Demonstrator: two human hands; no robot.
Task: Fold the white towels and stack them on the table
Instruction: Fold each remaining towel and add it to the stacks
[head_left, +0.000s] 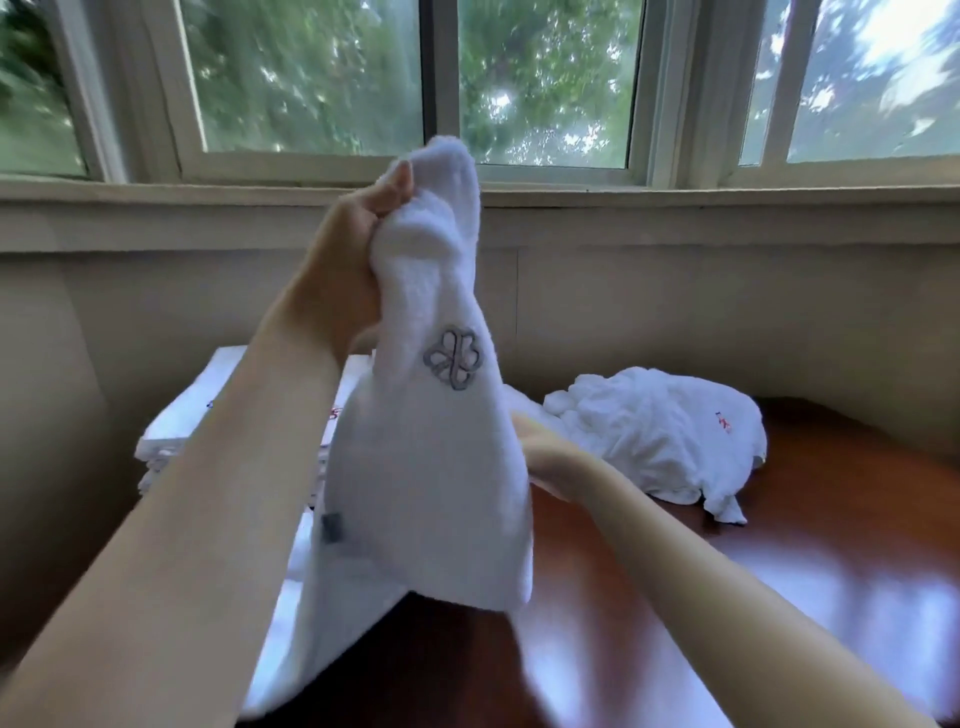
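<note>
My left hand (358, 249) is raised in front of the window and grips the top of a white towel (431, 467) that hangs down to the table; the towel bears a grey flower emblem and a small grey tag. My right hand (540, 447) reaches in behind the towel's right edge at mid height; its fingers are hidden by the cloth. A stack of folded white towels (171, 431) lies on the table at the left, partly behind my left forearm. A crumpled heap of white towels (654, 431) lies at the right rear.
The table (779, 561) is glossy reddish-brown wood and stands against a beige wall under a wide window sill (675, 202). Its right half shows bare wood in front of the heap.
</note>
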